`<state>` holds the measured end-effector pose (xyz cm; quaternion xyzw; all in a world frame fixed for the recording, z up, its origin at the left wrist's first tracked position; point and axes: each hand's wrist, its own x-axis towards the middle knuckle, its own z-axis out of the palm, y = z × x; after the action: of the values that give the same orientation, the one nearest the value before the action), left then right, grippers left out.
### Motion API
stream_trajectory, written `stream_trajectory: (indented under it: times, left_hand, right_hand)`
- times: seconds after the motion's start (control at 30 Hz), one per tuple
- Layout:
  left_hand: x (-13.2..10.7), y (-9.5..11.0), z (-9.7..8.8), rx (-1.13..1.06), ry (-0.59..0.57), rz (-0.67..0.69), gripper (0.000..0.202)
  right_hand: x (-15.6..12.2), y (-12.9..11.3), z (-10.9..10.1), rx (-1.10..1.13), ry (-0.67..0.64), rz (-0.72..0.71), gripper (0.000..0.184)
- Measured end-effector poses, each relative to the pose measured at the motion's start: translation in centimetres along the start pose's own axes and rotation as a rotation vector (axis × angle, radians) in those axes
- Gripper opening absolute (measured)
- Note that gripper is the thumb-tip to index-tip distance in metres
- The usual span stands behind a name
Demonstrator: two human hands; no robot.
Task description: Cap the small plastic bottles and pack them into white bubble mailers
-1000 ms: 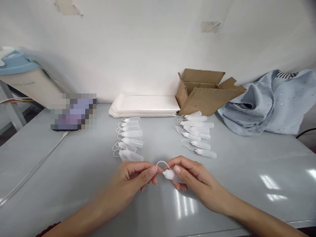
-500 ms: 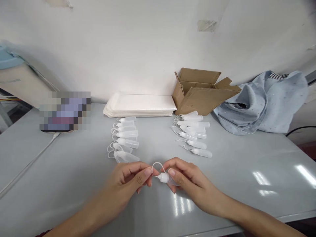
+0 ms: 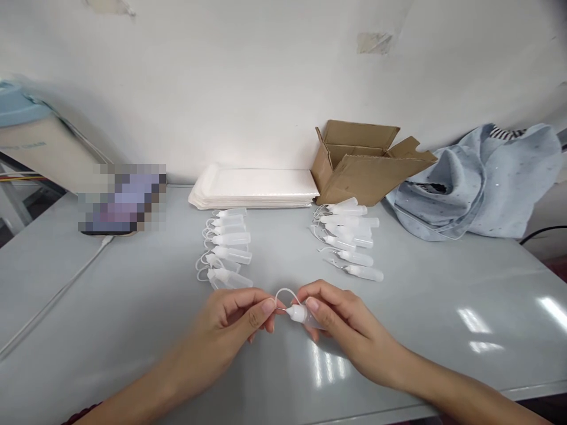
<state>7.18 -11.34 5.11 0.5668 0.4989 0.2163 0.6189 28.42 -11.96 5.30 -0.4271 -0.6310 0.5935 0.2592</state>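
Observation:
My right hand [image 3: 349, 321] grips a small translucent needle-tip squeeze bottle [image 3: 299, 313] by its body, its tip pointing left. A thin white tether [image 3: 287, 290] arches from the bottle's neck over to my left hand [image 3: 245, 319]. Thumb and forefinger of the left hand are pinched on the tether's cap end at the metal needle; the cap itself is mostly hidden by the fingertips. Beyond the left hand lies a column of similar bottles [image 3: 231, 238] with looped tethers. Past the right hand is a looser group of bottles [image 3: 354, 258], the nearer ones with bare needles and loose tethers.
White padded envelopes [image 3: 261, 183] are stacked by the wall, beside an open cardboard box [image 3: 372, 177]. Pale blue cloth [image 3: 469, 189] lies at the right. At the left are a blurred phone [image 3: 124, 203], its white cable [image 3: 66, 295] and a cream container [image 3: 44, 144].
The view has shifted slightly. Both hands keep nearly the same hold on the bottle and its tether, with the needle still visible between the fingertips and the white tip.

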Motion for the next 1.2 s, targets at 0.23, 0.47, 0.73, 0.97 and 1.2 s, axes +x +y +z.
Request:
stream_trajectory:
  times: [0.23, 0.47, 0.73, 0.97, 1.2]
  left_hand:
    - [0.01, -0.02, -0.10, 0.036, -0.016, 0.010, 0.037]
    - [0.00, 0.04, -0.07, 0.053, -0.019, 0.024, 0.039]
    - [0.06, 0.19, 0.06, 0.000, -0.034, 0.006, 0.037]
    - [-0.02, 0.00, 0.06, 0.037, -0.023, 0.000, 0.038]
    - [-0.21, -0.22, 0.77, 0.148, 0.032, 0.003, 0.038]
  right_hand:
    - [-0.05, 0.01, -0.01, -0.028, 0.004, 0.008, 0.027]
    - [-0.24, -0.01, -0.02, 0.002, -0.011, -0.001, 0.026]
    - [-0.05, -0.17, -0.18, -0.046, -0.006, 0.006, 0.026]
    - [-0.05, -0.34, -0.23, -0.072, -0.021, 0.020, 0.026]
    - [0.02, -0.13, 0.09, -0.096, -0.030, 0.047, 0.028]
